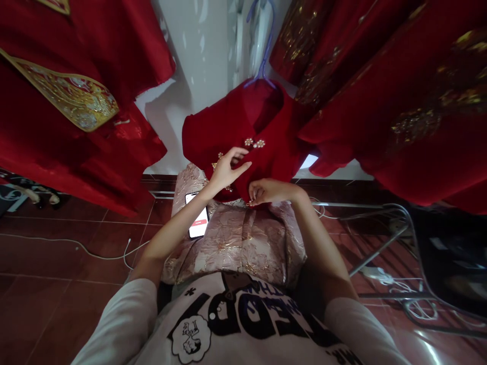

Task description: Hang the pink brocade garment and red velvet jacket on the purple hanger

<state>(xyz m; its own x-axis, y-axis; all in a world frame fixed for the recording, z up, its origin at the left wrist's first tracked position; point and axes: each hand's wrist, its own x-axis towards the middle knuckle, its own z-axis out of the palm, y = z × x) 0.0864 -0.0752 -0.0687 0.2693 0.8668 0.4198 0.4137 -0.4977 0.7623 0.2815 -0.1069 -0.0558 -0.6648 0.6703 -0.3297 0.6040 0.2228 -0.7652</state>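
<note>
A red velvety garment [274, 116] hangs in front of me on a purple hanger [262, 61], its lower part over my lap. Pearl-and-gold flower fasteners [254, 143] sit near its neckline, with more gold ornaments down the left side. My left hand [228, 168] lies over the garment's front, thumb and fingers apart, just below the flower fasteners. Lower down, at the hem, my right hand [271, 191] has its fingertips pinched on a small gold-coloured fastener [249, 204]. That piece is partly hidden by the fingers.
Pinkish patterned fabric [239, 238] covers my lap, and a lit phone [198, 225] rests on it at the left. Red garments [95, 45] hang on both sides. White cables [95, 256] trail over the tiled floor. A metal-framed chair [413, 243] stands at the right.
</note>
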